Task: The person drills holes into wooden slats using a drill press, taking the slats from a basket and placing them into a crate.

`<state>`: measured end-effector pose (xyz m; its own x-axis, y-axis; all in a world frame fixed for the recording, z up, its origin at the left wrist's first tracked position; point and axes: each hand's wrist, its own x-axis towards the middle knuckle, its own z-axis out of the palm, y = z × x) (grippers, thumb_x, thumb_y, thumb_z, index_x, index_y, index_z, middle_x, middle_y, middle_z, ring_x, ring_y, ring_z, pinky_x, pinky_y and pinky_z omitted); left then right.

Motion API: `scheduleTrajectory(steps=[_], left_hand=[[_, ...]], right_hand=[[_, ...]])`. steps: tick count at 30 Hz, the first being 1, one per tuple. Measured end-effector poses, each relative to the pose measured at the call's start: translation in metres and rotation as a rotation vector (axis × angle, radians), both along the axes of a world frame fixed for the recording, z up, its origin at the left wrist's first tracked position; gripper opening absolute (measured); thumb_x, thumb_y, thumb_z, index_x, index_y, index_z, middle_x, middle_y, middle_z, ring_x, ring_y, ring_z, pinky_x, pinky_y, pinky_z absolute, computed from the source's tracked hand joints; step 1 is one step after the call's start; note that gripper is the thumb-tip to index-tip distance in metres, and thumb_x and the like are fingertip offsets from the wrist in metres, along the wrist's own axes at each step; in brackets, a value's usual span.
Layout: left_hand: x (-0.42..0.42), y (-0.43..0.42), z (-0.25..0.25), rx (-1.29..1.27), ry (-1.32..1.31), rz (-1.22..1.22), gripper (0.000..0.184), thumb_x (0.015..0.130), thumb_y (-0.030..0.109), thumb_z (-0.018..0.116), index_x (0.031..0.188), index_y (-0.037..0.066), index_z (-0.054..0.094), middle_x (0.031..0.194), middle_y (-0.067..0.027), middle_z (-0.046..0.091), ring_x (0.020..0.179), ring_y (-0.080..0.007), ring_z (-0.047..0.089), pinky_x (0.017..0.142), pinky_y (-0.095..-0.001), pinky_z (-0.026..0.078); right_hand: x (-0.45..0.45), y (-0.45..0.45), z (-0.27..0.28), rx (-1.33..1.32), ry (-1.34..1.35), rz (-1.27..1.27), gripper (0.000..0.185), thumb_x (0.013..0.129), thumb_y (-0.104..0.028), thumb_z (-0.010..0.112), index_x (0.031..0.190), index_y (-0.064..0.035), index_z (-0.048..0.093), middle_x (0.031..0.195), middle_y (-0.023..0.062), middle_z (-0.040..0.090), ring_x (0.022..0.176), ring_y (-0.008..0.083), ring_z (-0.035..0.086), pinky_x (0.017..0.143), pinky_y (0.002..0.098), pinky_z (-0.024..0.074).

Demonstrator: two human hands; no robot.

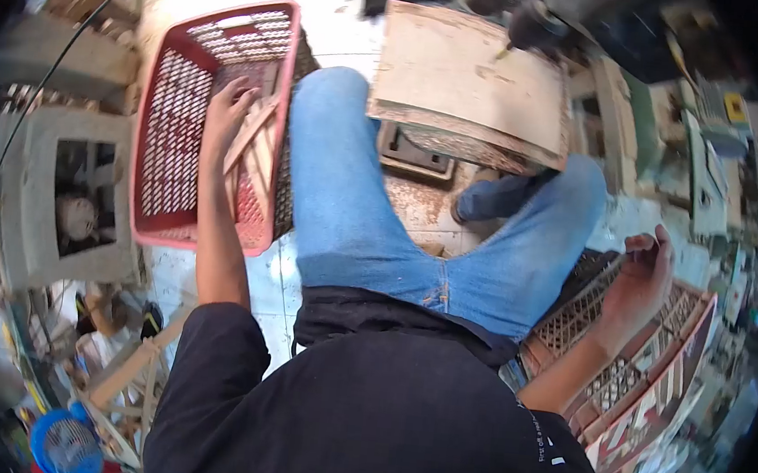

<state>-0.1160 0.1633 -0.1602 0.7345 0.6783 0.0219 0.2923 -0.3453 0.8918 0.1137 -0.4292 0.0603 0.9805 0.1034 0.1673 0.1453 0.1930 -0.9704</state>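
Note:
My left hand reaches into a red plastic crate on my left, its fingers loosely bent and apart. Several narrow wooden strips lie in the crate just beside those fingers; I see none of them gripped. On the other side, my right hand hovers over a second crate, with slightly curled fingers and no object visible in it. Wooden pieces lie in or across that right crate, partly hidden by my forearm.
Ahead of my knees stands a machine with a flat wooden board as its top, below a dark drill-like head. A grey machine frame stands at left. A blue basket and wood scraps lie lower left.

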Motion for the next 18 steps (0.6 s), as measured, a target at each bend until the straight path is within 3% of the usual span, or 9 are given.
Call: scheduleTrajectory(steps=[2,3,5,8,12,18], left_hand=[[0.02,-0.023,0.018,0.033,-0.038,-0.011,0.034,0.1,0.015,0.059,0.123,-0.009,0.066,0.117,-0.0188,0.072,0.107,-0.0202,0.066,0.094,-0.0312,0.05],[0.03,-0.047,0.042,-0.104,-0.101,-0.025,0.032,0.1,0.014,0.059,0.121,-0.009,0.067,0.118,-0.0181,0.071,0.109,-0.0213,0.065,0.096,-0.0316,0.049],[0.053,-0.069,0.055,-0.168,-0.158,-0.032,0.032,0.102,0.018,0.059,0.122,-0.006,0.069,0.117,-0.0169,0.07,0.106,-0.0224,0.065,0.094,-0.0323,0.049],[0.082,-0.105,0.088,-0.127,-0.131,0.038,0.032,0.103,0.019,0.059,0.121,-0.006,0.07,0.106,-0.0098,0.073,0.099,-0.0139,0.065,0.088,-0.0279,0.051],[0.106,-0.107,0.086,-0.17,-0.249,-0.04,0.035,0.104,0.022,0.06,0.122,-0.007,0.069,0.11,-0.0123,0.072,0.102,-0.0157,0.065,0.091,-0.028,0.051],[0.111,-0.098,0.075,-0.119,-0.191,-0.184,0.041,0.106,0.023,0.056,0.129,-0.01,0.062,0.12,-0.0152,0.069,0.112,-0.0206,0.064,0.1,-0.0319,0.049]], right_hand=[[-0.03,-0.01,0.033,-0.123,-0.159,-0.076,0.03,0.105,-0.018,0.053,0.12,0.0064,0.063,0.094,0.0134,0.069,0.083,0.0187,0.065,0.083,0.0321,0.0506],[-0.044,-0.015,0.048,-0.154,-0.172,-0.161,0.03,0.105,-0.017,0.054,0.12,0.0068,0.063,0.091,0.0134,0.069,0.081,0.0181,0.064,0.081,0.0308,0.0505],[-0.062,-0.029,0.078,-0.226,-0.207,-0.338,0.029,0.105,-0.017,0.054,0.119,0.0075,0.063,0.087,0.0133,0.069,0.079,0.017,0.064,0.078,0.0281,0.0501],[-0.084,-0.058,0.119,-0.424,-0.326,-0.361,0.03,0.105,-0.017,0.055,0.118,0.0086,0.063,0.085,0.012,0.069,0.077,0.0152,0.064,0.074,0.0255,0.0495],[-0.081,-0.11,0.156,-0.986,-0.161,-0.672,0.03,0.103,-0.021,0.058,0.116,0.0043,0.068,0.086,0.0085,0.07,0.079,0.0126,0.065,0.076,0.0264,0.0512],[-0.035,-0.304,0.119,-1.27,0.246,-0.462,0.03,0.1,-0.02,0.058,0.114,0.004,0.07,0.088,0.0068,0.071,0.083,0.0128,0.067,0.08,0.0268,0.0526]])
